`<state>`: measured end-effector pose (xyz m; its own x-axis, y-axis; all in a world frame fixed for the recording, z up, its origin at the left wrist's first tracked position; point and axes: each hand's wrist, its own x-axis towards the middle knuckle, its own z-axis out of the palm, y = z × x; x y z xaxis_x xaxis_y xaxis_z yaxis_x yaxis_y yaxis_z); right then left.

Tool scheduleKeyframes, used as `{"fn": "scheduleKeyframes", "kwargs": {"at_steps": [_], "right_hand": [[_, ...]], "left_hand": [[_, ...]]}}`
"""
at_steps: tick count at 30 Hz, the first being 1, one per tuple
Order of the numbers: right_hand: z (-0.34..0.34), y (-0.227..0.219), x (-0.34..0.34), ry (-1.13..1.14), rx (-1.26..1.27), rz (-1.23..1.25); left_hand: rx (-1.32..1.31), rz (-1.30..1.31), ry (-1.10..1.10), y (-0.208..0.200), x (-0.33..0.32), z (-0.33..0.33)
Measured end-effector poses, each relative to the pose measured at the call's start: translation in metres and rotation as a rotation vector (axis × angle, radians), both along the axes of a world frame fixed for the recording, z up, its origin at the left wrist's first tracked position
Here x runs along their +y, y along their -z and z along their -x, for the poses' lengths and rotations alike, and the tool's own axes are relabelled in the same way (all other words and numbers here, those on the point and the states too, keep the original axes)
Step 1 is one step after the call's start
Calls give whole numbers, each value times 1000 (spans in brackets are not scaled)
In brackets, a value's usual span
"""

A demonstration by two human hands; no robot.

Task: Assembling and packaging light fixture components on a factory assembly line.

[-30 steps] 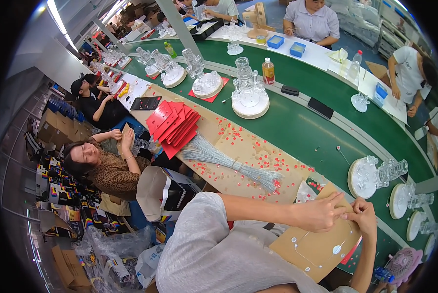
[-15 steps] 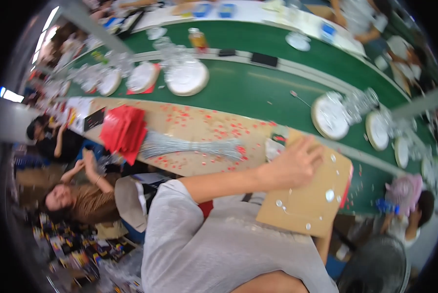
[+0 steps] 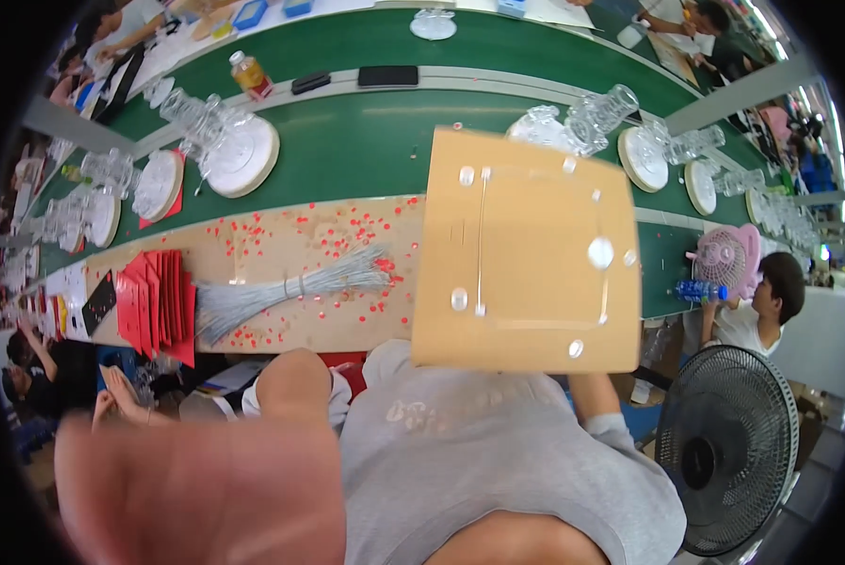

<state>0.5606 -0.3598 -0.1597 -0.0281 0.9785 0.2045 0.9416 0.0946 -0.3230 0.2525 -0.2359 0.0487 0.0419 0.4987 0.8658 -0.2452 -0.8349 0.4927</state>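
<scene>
A tan cardboard panel [image 3: 526, 273] is raised in front of me at centre right. It has several white round spots and thin wire-like lines across its face. My right forearm [image 3: 592, 395] goes up behind its lower edge; the panel hides the hand and appears held from behind. My left hand [image 3: 201, 490] is large and smeared by motion at the lower left, apart from the panel, its fingers unreadable. On the table lie a tied bundle of thin silvery wires [image 3: 295, 285] and a stack of red packets [image 3: 159, 306], with small red bits [image 3: 347, 221] scattered around.
Clear glassware on round white bases [image 3: 243, 160] stands along the green conveyor [image 3: 366, 141]. Beyond are a drink bottle [image 3: 250, 75] and a black phone [image 3: 388, 75]. A large black fan [image 3: 728, 452] and a pink fan [image 3: 724, 259] stand at right, near another person [image 3: 771, 292].
My left hand has left the panel's face and swung to the lower left. The panel now stands more upright and faces me squarely. The whole view has turned.
</scene>
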Motion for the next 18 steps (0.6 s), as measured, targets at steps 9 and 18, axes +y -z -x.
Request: {"fn": "scheduleKeyframes", "kwargs": {"at_steps": [9,18], "right_hand": [[91,-88,273,-254,187,80],[184,-41,419,-277,-847,536]], "left_hand": [[-140,-56,-121,-17,-3,101],[-244,-79,-135,-38,1,149]]}}
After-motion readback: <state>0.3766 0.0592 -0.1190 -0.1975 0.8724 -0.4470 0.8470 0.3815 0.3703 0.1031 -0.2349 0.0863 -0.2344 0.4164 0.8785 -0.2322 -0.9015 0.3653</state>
